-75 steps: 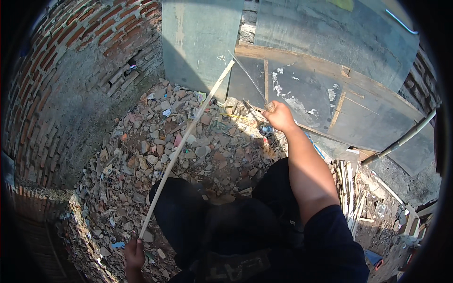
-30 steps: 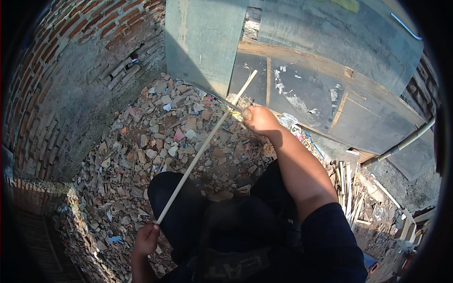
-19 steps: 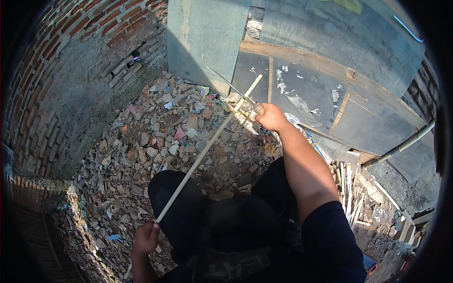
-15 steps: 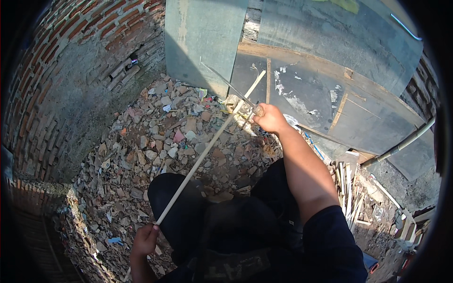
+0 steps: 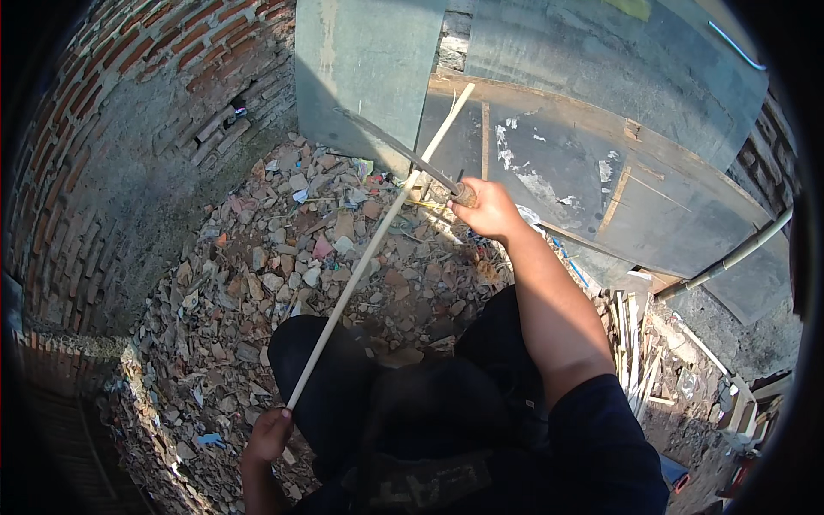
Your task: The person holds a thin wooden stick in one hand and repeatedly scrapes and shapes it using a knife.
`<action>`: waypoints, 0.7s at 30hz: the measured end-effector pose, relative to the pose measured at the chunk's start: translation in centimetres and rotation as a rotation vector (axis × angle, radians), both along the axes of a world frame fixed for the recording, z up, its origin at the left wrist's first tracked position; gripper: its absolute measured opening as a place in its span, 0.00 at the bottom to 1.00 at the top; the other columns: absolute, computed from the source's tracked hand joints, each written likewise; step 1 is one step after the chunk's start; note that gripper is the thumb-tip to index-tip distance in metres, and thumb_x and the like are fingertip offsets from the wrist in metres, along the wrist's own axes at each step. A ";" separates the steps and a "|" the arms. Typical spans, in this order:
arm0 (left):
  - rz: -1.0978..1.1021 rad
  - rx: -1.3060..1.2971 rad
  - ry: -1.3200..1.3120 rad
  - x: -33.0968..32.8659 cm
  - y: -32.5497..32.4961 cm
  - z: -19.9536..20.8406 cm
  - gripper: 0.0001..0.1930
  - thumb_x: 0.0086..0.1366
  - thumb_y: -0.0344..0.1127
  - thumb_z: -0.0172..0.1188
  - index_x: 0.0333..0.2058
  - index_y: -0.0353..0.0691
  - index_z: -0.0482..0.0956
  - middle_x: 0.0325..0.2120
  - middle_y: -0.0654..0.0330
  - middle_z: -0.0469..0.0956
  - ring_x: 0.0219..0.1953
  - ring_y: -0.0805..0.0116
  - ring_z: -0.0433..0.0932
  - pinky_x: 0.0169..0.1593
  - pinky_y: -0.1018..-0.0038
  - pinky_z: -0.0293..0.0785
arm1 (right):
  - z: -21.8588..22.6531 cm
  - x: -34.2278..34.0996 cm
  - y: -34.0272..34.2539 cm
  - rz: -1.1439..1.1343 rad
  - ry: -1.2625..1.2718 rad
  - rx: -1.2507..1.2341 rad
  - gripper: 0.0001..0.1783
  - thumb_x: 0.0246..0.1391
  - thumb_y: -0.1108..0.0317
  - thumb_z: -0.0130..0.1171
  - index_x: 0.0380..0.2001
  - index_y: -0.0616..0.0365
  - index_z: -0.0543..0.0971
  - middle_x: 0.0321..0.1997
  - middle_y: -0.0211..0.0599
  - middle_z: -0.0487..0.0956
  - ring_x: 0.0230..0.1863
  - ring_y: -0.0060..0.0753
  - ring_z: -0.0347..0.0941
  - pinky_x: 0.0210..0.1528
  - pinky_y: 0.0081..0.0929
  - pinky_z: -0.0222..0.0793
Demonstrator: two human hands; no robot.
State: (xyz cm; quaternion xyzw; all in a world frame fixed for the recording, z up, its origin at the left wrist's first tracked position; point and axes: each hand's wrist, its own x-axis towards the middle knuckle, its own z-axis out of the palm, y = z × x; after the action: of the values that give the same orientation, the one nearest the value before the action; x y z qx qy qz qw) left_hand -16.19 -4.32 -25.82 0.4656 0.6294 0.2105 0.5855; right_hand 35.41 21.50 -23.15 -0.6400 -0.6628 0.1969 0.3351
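A long, pale bamboo strip (image 5: 360,270) slants from lower left up to the right, passing over my left thigh. My left hand (image 5: 269,436) is closed round its near end. In my right hand (image 5: 487,210), ahead of my knees, I grip a long-bladed knife (image 5: 403,153) by its brownish handle. Its dark blade points up and left and crosses the strip a short way below the strip's far end. Whether the edge bites into the strip or only rests on it, I cannot tell.
Rubble (image 5: 283,257) of broken brick and stone covers the ground. A brick wall (image 5: 137,129) curves along the left. Grey-green panels (image 5: 369,77) lean ahead. A pile of pale strips (image 5: 633,356) lies at my right, below a slanting pole (image 5: 730,257).
The strip's far end has shifted farther away and slightly left, past the knife blade. My right hand has moved a little left with the knife. My left hand stays nearly in place.
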 end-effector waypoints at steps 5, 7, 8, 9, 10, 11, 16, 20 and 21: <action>-0.001 0.133 0.045 -0.2 -0.5 -0.9 0.24 0.77 0.48 0.49 0.21 0.43 0.69 0.14 0.71 0.65 0.15 0.80 0.60 0.20 0.77 0.55 | 0.6 0.2 -0.3 0.197 -0.275 0.068 0.22 0.48 0.60 0.68 0.46 0.55 0.81 0.37 0.56 0.83 0.43 0.58 0.80 0.46 0.45 0.75; -0.012 0.132 0.063 0.1 -0.5 -0.7 0.23 0.77 0.46 0.50 0.22 0.42 0.70 0.16 0.72 0.65 0.18 0.81 0.60 0.23 0.77 0.56 | -2.7 2.3 0.9 -0.002 -0.124 0.048 0.20 0.49 0.60 0.67 0.44 0.58 0.81 0.36 0.54 0.83 0.42 0.56 0.81 0.46 0.44 0.75; -0.004 0.137 0.085 0.2 -0.3 -0.6 0.21 0.77 0.44 0.51 0.23 0.40 0.71 0.18 0.72 0.66 0.21 0.81 0.60 0.26 0.76 0.58 | -3.5 3.2 1.6 -0.181 0.032 0.038 0.19 0.51 0.60 0.67 0.43 0.60 0.81 0.35 0.52 0.83 0.41 0.54 0.81 0.45 0.43 0.75; -0.002 0.142 0.087 0.1 -0.4 -0.4 0.21 0.77 0.44 0.51 0.23 0.40 0.71 0.18 0.72 0.66 0.21 0.81 0.60 0.26 0.76 0.58 | -3.7 3.8 1.7 -0.210 0.214 -0.043 0.19 0.53 0.61 0.67 0.43 0.63 0.80 0.32 0.44 0.84 0.37 0.45 0.81 0.43 0.39 0.74; -0.014 0.174 0.132 0.0 -0.5 -0.2 0.21 0.77 0.43 0.52 0.23 0.39 0.71 0.18 0.71 0.67 0.22 0.81 0.61 0.26 0.76 0.59 | -3.9 4.4 1.7 -0.209 0.216 -0.038 0.19 0.53 0.61 0.67 0.43 0.63 0.80 0.32 0.44 0.84 0.37 0.45 0.81 0.43 0.39 0.74; -0.024 0.206 0.177 0.1 -0.6 0.0 0.21 0.76 0.43 0.53 0.23 0.37 0.71 0.18 0.70 0.68 0.22 0.80 0.63 0.27 0.75 0.60 | -3.8 4.6 1.6 -0.245 0.356 -0.055 0.18 0.53 0.63 0.67 0.43 0.63 0.80 0.30 0.40 0.83 0.33 0.39 0.79 0.39 0.36 0.74; -0.030 0.413 0.339 1.0 -0.3 0.6 0.21 0.74 0.40 0.54 0.21 0.35 0.70 0.14 0.66 0.67 0.20 0.78 0.63 0.25 0.72 0.61 | -2.5 5.3 0.2 0.102 1.104 -0.253 0.10 0.58 0.70 0.64 0.36 0.53 0.71 0.18 0.21 0.68 0.17 0.18 0.62 0.22 0.22 0.61; -0.058 0.638 0.569 0.7 0.9 1.4 0.20 0.73 0.37 0.53 0.20 0.34 0.70 0.11 0.61 0.67 0.17 0.75 0.63 0.22 0.70 0.61 | -0.5 5.2 -1.4 0.205 1.368 -0.347 0.08 0.61 0.70 0.61 0.35 0.49 0.71 0.17 0.20 0.65 0.16 0.17 0.60 0.28 0.26 0.65; -0.063 0.641 0.569 0.8 1.1 1.5 0.20 0.73 0.37 0.53 0.20 0.34 0.70 0.11 0.61 0.67 0.17 0.75 0.63 0.22 0.70 0.61 | -0.6 5.4 -1.4 0.214 1.385 -0.360 0.07 0.61 0.69 0.60 0.35 0.48 0.71 0.17 0.19 0.65 0.16 0.18 0.61 0.29 0.28 0.66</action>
State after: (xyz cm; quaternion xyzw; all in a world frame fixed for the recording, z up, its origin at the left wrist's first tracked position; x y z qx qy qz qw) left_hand -15.43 -3.24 -24.34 0.6825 0.6541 0.2405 0.2204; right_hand 40.85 20.11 -23.73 -0.3452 -0.3146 0.6951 0.5466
